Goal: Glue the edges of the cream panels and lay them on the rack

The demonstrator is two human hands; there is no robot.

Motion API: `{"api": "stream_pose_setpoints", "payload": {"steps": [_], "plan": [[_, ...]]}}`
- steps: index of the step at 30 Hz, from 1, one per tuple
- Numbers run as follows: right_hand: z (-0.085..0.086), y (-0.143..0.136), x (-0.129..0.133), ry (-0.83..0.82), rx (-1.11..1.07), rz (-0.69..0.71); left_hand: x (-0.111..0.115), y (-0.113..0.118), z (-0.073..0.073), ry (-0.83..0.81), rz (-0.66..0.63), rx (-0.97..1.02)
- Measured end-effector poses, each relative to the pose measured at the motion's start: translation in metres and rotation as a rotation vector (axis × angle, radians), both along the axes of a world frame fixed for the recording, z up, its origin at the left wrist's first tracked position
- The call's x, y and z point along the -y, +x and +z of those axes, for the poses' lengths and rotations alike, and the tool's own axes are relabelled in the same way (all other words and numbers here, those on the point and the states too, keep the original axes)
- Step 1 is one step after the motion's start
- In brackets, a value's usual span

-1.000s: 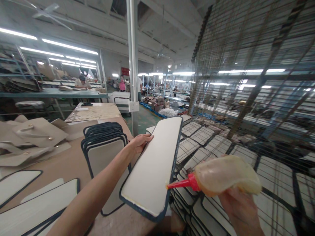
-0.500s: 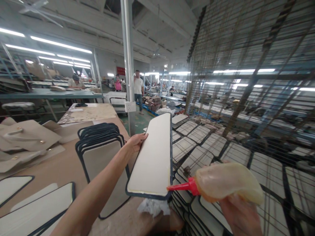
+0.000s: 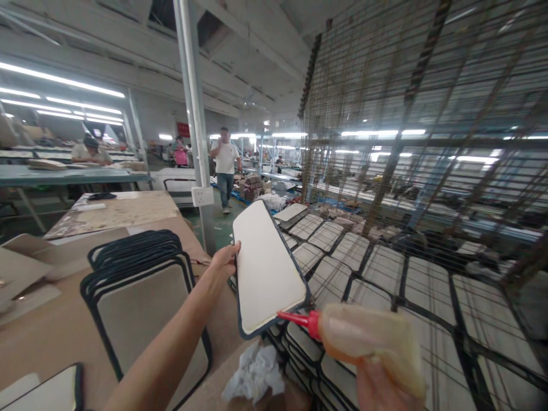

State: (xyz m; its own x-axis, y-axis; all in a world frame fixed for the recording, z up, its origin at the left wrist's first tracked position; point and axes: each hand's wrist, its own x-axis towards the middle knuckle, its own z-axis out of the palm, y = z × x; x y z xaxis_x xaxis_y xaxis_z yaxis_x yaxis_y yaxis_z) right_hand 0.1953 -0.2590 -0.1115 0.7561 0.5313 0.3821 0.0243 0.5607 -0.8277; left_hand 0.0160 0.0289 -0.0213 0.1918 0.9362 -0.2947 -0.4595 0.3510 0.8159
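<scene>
- left hand [image 3: 223,261] grips the long edge of a white panel [image 3: 265,268] with dark piping round its rim; fingers curled onto the edge, thumb on the near face, panel held up off the table and tilted, its near end toward the camera.
- right hand [image 3: 379,388] low at the frame's bottom edge, closed round a soft yellowish glue bottle [image 3: 368,339]; only part of the hand shows, fingers wrapped beneath the bottle.
- the bottle's red nozzle [image 3: 297,318] points left, its tip at the panel's lower right corner, touching or just short of the piping; cannot tell which.
- crumpled white rag [image 3: 253,374] lies on the brown table [image 3: 55,331] below the panel.
- stack of similar dark-edged panels [image 3: 141,285] stands on the table left of the forearm, well apart from the held one.
- more panels laid flat in rows on wire racks [image 3: 385,274] to the right, below and beyond the bottle.
- grey steel post [image 3: 192,114] with a white socket box [image 3: 202,196] behind the table.
- a person in a white shirt [image 3: 225,165] stands in the aisle far back; another sits at a bench far left [image 3: 89,151].
</scene>
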Motion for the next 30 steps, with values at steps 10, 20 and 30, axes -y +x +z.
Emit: {"api": "stream_pose_setpoints", "payload": {"steps": [10, 20, 30], "plan": [[0.119, 0.006, -0.058, 0.285, -0.218, -0.058, 0.047, 0.013, -0.002, 0.31, -0.222, 0.03], [0.135, 0.035, -0.107, 0.309, -0.061, -0.029, 0.079, -0.014, 0.017, 0.377, -0.5, 0.064], [0.03, -0.045, -0.044, -0.021, 0.013, 0.213, 0.049, -0.035, 0.001, 0.431, -0.438, 0.059]]}}
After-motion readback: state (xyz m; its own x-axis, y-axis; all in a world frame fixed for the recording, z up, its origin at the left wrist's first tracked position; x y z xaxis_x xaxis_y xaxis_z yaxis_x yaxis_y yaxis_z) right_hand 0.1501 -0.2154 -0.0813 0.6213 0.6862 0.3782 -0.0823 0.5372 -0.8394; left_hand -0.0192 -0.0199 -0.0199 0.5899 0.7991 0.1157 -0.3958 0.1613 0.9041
